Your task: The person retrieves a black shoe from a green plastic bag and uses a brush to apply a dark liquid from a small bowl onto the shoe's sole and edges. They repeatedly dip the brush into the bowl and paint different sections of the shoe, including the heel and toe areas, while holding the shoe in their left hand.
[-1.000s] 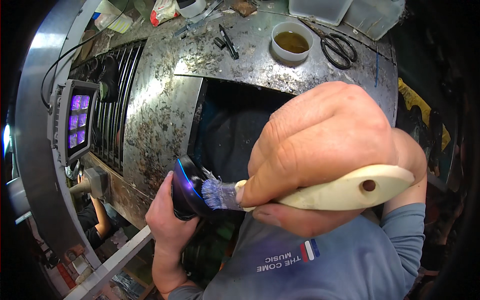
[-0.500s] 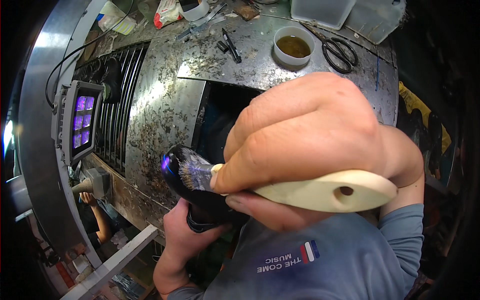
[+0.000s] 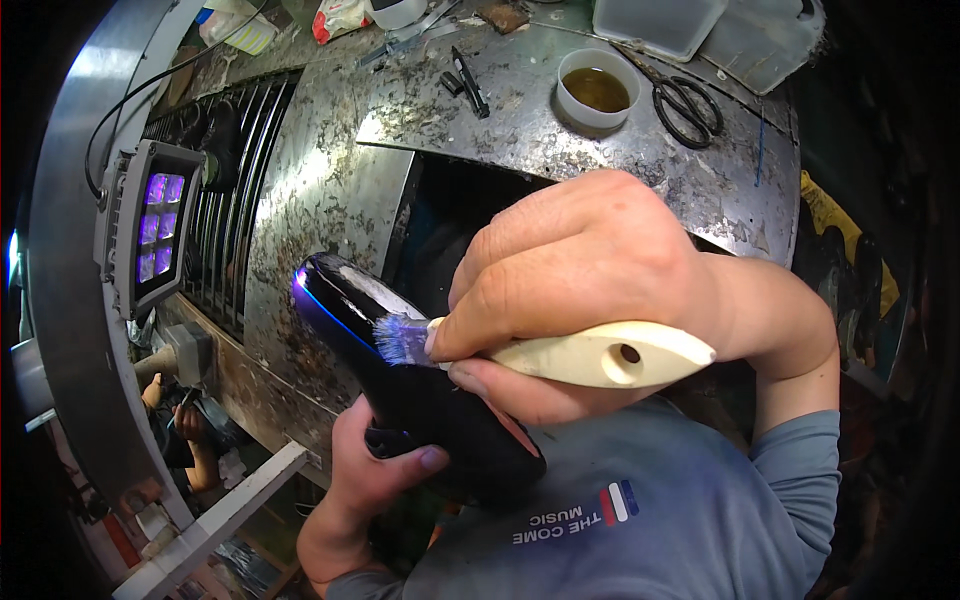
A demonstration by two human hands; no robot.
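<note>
My left hand (image 3: 375, 465) is wrapped round a black shoe (image 3: 440, 420), its thumb lying along the side. The shoe is tilted, toe toward the lamp and heel end near my shirt. A wet, whitish shine runs along its upper edge near the toe, and violet light glints on the toe rim. Pinched in my right hand (image 3: 590, 270) is a flat paintbrush (image 3: 560, 355) with a cream wooden handle that has a hole near its end. The brush's bristles touch the shoe behind the toe area. My right fingers partly cover the brush's metal band.
A floodlight (image 3: 158, 228) glows violet at left, beside a black-barred grate (image 3: 265, 150). On the stained metal bench (image 3: 330, 215) stand a white bowl of brownish liquid (image 3: 597, 92), scissors (image 3: 688, 112), a black marker (image 3: 470, 82) and plastic bins (image 3: 660, 25). Another person's hand (image 3: 188, 422) shows lower left.
The brush has moved back from the toe along the shoe. The shoe has tipped and shifted, so more of its heel end shows. My right hand has moved farther from the camera.
</note>
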